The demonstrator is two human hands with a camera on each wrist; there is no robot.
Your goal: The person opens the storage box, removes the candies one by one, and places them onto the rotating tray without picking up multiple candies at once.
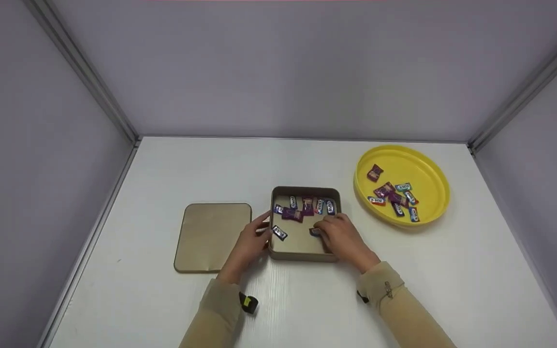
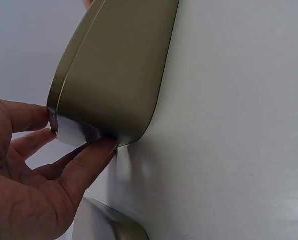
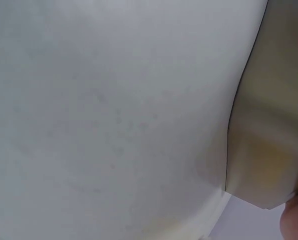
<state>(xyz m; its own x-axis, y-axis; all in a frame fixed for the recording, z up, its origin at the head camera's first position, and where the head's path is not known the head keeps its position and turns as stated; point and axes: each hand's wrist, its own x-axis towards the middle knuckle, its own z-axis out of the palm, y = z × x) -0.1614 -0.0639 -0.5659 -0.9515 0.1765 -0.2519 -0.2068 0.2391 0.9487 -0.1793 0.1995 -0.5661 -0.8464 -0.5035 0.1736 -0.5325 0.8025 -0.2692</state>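
Observation:
A square gold tin box (image 1: 302,257) lies open-topped at the middle of the table, with several small wrapped candies inside, mostly along its far side. My left hand (image 1: 248,245) grips the tin's left wall; in the left wrist view the thumb is at the rim and the fingers (image 2: 89,162) touch the outer side. Reaching over the right wall, my right hand (image 1: 344,238) pinches a dark blue wrapped candy (image 1: 315,232) low inside the tin. Another blue and white candy (image 1: 279,233) lies near the left wall. In the right wrist view only a fingertip (image 3: 296,220) shows beside the tin.
A flat gold lid (image 1: 211,237) lies on the white table (image 1: 298,309) left of the tin. At the back right stands a round yellow tray (image 1: 426,174) holding several purple, blue, red and green candies. Grey panels (image 1: 278,72) enclose the table's back and sides.

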